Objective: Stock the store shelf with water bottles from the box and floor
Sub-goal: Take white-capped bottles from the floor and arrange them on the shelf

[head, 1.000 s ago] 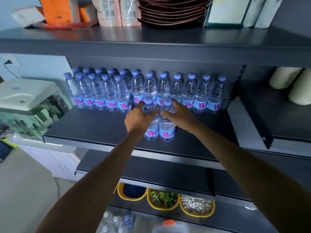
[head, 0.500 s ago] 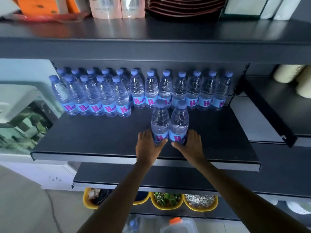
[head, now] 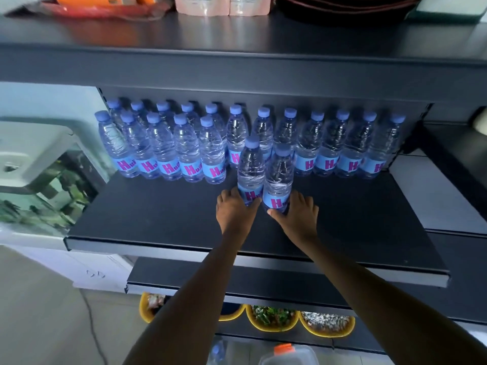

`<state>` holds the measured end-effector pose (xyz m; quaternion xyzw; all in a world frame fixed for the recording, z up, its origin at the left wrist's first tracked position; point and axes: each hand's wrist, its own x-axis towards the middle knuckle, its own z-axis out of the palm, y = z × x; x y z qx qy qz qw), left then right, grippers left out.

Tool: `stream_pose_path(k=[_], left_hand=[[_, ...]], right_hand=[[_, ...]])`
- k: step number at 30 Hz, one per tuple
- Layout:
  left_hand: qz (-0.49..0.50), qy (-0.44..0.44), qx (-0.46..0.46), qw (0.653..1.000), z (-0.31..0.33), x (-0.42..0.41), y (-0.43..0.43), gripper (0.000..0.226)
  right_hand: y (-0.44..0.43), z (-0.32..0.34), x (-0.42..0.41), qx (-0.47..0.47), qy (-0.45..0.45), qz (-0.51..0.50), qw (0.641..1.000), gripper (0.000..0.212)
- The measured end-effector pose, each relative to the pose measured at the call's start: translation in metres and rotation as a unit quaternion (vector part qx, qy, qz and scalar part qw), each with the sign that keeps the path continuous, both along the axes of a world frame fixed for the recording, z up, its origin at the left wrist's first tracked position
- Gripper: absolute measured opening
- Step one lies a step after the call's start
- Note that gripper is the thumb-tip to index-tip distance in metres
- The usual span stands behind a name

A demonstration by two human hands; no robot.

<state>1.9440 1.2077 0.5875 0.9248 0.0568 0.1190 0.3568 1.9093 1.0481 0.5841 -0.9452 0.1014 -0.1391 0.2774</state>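
Gripping two clear plastic water bottles with pale purple caps and blue labels, I have both hands low on the dark grey metal shelf (head: 158,219). My left hand (head: 234,213) curls its fingers (head: 227,194) around the base of the left bottle (head: 251,175), and my right hand (head: 296,216) wraps its fingers (head: 303,197) around the base of the right bottle (head: 278,180). Both bottles stand upright on the shelf, touching side by side, their pink-lettered labels just above my thumbs.

Beyond my fingertips, a row of matching water bottles (head: 342,146) lines the back of the shelf, and the two I hold stand just in front of it. To the far left of my left hand, that row doubles into a front rank (head: 168,151) of five more bottles, set closer to me than the rest. Between that rank and my left hand the shelf is bare dark metal.

Above my hands an upper shelf (head: 237,67) carries pink pouches (head: 221,5) and an orange box (head: 105,0). Below my forearms, yellow bowls (head: 326,327) sit under a lower shelf, holding greens and pale grains. Down near my elbows lies a clear container with an orange cap (head: 283,349). Off to the left of my left arm stands a glass fish tank (head: 44,193).
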Motion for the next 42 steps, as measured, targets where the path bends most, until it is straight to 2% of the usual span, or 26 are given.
stream_pose_path(k=[16, 21, 28, 32, 42], left_hand=[[0.119, -0.003, -0.065, 0.991, -0.009, 0.056, 0.003, 0.070], [0.110, -0.011, -0.037, 0.993, -0.014, 0.059, 0.005, 0.060], [0.110, 0.007, 0.000, 0.994, -0.016, 0.065, 0.002, 0.063], [0.112, 0.018, 0.017, 0.993, -0.015, 0.068, 0.001, 0.065], [0.107, 0.020, 0.013, 0.994, -0.017, 0.068, 0.001, 0.065]], right_hand=[[0.027, 0.000, 0.074, -0.012, 0.010, -0.007, 1.000, 0.071], [0.034, 0.000, 0.089, 0.007, 0.014, -0.021, 1.000, 0.070], [0.036, -0.008, 0.103, 0.112, -0.015, -0.006, 0.994, 0.066], [0.038, -0.009, 0.104, 0.108, -0.015, 0.001, 0.994, 0.064], [0.036, -0.015, 0.096, 0.151, -0.085, 0.000, 0.985, 0.054]])
